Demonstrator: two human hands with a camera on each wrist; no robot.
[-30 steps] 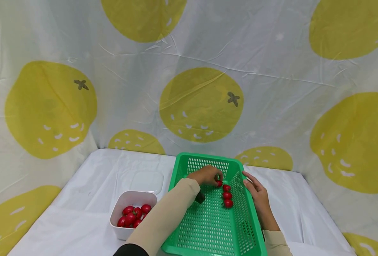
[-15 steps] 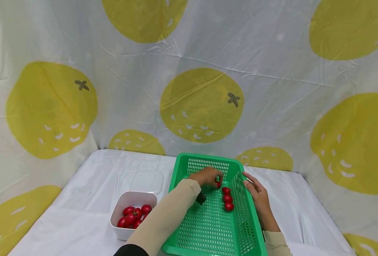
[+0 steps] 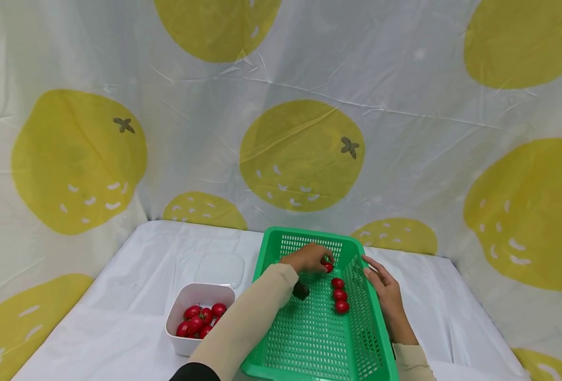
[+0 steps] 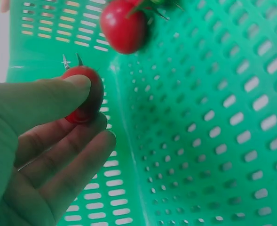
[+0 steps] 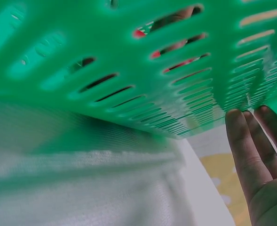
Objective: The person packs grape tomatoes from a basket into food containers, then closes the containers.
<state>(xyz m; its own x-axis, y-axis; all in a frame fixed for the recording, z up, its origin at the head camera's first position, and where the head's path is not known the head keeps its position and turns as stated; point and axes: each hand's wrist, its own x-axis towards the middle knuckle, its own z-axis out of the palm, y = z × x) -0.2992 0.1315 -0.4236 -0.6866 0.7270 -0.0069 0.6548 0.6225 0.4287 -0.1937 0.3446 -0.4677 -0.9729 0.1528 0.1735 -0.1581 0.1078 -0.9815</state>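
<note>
My left hand (image 3: 309,257) is inside the green plastic basket (image 3: 309,344), near its far end. Thumb and fingers pinch a cherry tomato (image 4: 84,101) with a green stem. Three more cherry tomatoes (image 3: 340,295) lie in a row along the basket's right side, just nearer to me than the held one. One cherry tomato (image 4: 124,26) also shows at the top of the left wrist view. My right hand (image 3: 388,291) rests at the basket's right rim; its straight fingers (image 5: 249,150) touch the outer wall in the right wrist view.
Left of the basket stands a white square tub (image 3: 183,345) of several cherry tomatoes, partly covered by my left forearm. A clear lid (image 3: 220,270) lies behind it. White cloth (image 3: 119,307) covers the table, and a fruit-patterned curtain (image 3: 190,137) hangs around it.
The left hand has moved the pinched cherry tomato slightly toward the basket's far end. The row of three has shifted a little nearer to me. The right hand stays at the rim.
</note>
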